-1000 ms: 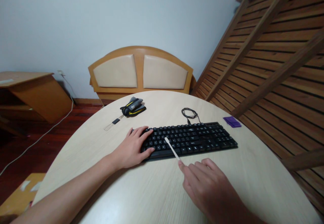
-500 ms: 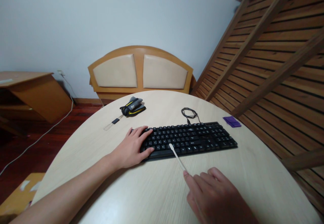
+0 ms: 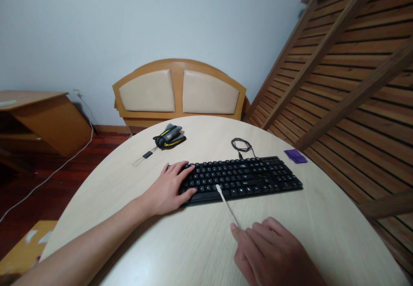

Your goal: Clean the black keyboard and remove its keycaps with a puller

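A black keyboard [image 3: 258,178] lies on the round pale wooden table [image 3: 129,238]. My left hand [image 3: 171,189] rests over its left end, fingers spread, with thumb and index finger lying on the keys. In the closed fingers of my right hand [image 3: 267,249] is a thin white cotton swab [image 3: 227,206]. Its rounded tip is at the lower rows of keys, just left of the keyboard's middle. The swab's rear end is hidden by my right hand.
Behind the keyboard sits its coiled black cable [image 3: 241,145]. A folded grey-and-black pouch with yellow trim [image 3: 169,136] and a cord lies at the back left. A purple folded item [image 3: 295,156] is near the right edge. A headboard [image 3: 179,90] and slatted wooden panel [image 3: 342,79] stand beyond.
My right hand has shifted slightly left and down, and the swab's tip has moved a little over the keys. My left hand and the keyboard have stayed in place.
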Demonstrator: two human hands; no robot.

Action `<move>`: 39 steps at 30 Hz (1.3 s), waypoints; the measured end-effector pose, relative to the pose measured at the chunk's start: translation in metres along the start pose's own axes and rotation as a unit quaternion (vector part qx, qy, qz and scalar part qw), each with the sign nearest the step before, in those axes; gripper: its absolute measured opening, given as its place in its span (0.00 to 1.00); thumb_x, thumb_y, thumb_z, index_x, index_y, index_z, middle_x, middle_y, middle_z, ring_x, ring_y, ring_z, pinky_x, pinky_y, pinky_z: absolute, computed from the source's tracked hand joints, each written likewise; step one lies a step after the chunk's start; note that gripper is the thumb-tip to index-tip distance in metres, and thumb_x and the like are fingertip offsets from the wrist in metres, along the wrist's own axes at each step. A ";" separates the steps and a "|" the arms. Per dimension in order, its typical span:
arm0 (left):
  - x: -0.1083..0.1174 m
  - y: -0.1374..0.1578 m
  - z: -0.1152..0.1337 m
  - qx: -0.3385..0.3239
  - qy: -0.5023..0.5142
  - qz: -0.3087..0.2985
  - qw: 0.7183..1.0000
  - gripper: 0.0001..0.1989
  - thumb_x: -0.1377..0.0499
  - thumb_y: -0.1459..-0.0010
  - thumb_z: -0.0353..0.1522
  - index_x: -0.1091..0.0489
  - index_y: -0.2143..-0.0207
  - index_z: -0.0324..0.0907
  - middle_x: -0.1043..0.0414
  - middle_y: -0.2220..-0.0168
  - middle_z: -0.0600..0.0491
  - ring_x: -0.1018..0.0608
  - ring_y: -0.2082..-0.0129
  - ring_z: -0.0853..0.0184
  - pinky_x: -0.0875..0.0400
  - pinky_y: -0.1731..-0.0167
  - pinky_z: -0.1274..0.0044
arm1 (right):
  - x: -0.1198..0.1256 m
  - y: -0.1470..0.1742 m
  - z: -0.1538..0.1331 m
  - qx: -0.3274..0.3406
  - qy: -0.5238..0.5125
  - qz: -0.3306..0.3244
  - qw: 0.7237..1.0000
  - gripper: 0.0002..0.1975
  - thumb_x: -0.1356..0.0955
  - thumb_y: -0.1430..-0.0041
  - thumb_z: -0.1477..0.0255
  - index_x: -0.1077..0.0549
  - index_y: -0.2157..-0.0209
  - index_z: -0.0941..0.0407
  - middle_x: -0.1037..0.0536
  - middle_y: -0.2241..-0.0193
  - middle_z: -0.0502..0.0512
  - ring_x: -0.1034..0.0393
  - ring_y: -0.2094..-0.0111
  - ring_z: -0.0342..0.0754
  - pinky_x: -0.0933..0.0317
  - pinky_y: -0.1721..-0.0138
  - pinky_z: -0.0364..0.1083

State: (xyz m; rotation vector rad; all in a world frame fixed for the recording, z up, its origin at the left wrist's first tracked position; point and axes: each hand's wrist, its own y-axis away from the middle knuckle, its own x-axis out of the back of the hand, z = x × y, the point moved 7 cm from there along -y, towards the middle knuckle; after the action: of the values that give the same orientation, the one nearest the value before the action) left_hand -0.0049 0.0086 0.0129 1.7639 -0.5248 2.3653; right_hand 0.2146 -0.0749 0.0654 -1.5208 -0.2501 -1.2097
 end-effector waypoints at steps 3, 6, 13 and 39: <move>0.000 0.000 0.000 -0.001 0.003 0.005 1.000 0.32 0.47 0.33 0.49 0.42 0.33 0.44 0.41 0.33 0.39 0.36 0.34 0.44 0.45 0.37 0.44 | -0.001 -0.001 -0.003 0.016 -0.015 -0.007 1.000 0.11 0.38 0.41 0.83 0.27 0.64 0.57 0.29 0.80 0.47 0.37 0.77 0.45 0.49 0.71 0.50; 0.000 0.000 -0.001 0.000 0.000 0.002 1.000 0.32 0.46 0.33 0.48 0.43 0.32 0.44 0.42 0.32 0.39 0.36 0.34 0.45 0.46 0.37 0.44 | -0.004 0.001 -0.006 0.027 -0.033 -0.006 0.999 0.10 0.37 0.43 0.83 0.29 0.69 0.55 0.30 0.81 0.47 0.37 0.77 0.46 0.49 0.72 0.50; -0.001 0.000 -0.001 0.003 0.001 -0.005 1.000 0.32 0.47 0.33 0.49 0.43 0.33 0.45 0.42 0.32 0.40 0.37 0.34 0.45 0.46 0.37 0.44 | -0.009 0.001 -0.020 0.092 -0.054 -0.015 0.994 0.09 0.36 0.38 0.83 0.26 0.62 0.59 0.28 0.79 0.48 0.38 0.77 0.46 0.48 0.72 0.50; 0.000 0.000 0.000 0.006 0.002 -0.008 1.000 0.32 0.47 0.33 0.49 0.42 0.33 0.43 0.42 0.32 0.38 0.37 0.34 0.45 0.46 0.37 0.44 | -0.012 -0.009 0.014 0.047 -0.112 -0.048 0.991 0.13 0.39 0.33 0.80 0.31 0.72 0.56 0.32 0.78 0.48 0.42 0.75 0.46 0.51 0.68 0.49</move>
State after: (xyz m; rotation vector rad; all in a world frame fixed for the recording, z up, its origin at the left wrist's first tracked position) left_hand -0.0047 0.0082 0.0131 1.7605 -0.4954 2.3663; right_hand 0.2102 -0.0551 0.0632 -1.5774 -0.5282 -1.0862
